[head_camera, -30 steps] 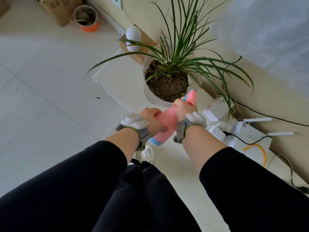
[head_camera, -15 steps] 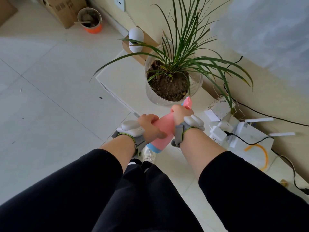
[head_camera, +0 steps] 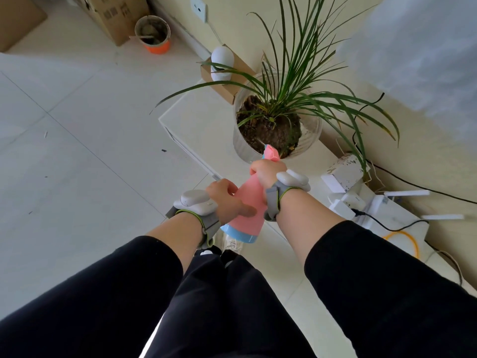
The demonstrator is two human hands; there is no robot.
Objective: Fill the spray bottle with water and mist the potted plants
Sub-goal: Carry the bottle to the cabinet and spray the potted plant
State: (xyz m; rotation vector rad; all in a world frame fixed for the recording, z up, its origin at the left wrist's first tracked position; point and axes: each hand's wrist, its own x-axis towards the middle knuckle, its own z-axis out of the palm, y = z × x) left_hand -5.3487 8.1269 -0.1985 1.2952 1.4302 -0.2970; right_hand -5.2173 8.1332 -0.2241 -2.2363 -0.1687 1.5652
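Both hands on the pink spray bottle, nozzle aimed at the potted plant's soil.

Spray bottle (head_camera: 247, 202) was held tilted, blue base toward the body, head pointing up and away at the potted plant (head_camera: 277, 125). Right hand (head_camera: 267, 173) gripped the neck with fingers curled round it just below the nozzle, probably to work the trigger; trigger finger itself hidden. Left hand (head_camera: 225, 200) wrapped the lower body, thumb laid along the pink side, apparently steadying the aim. Nozzle tip sat just beside the near rim of the clear pot, which stood on a white cabinet (head_camera: 201, 125) against the wall. A faint streak off the tip might have been spray; too thin to say. Water level not visible through the opaque bottle. Judged stage: misting.
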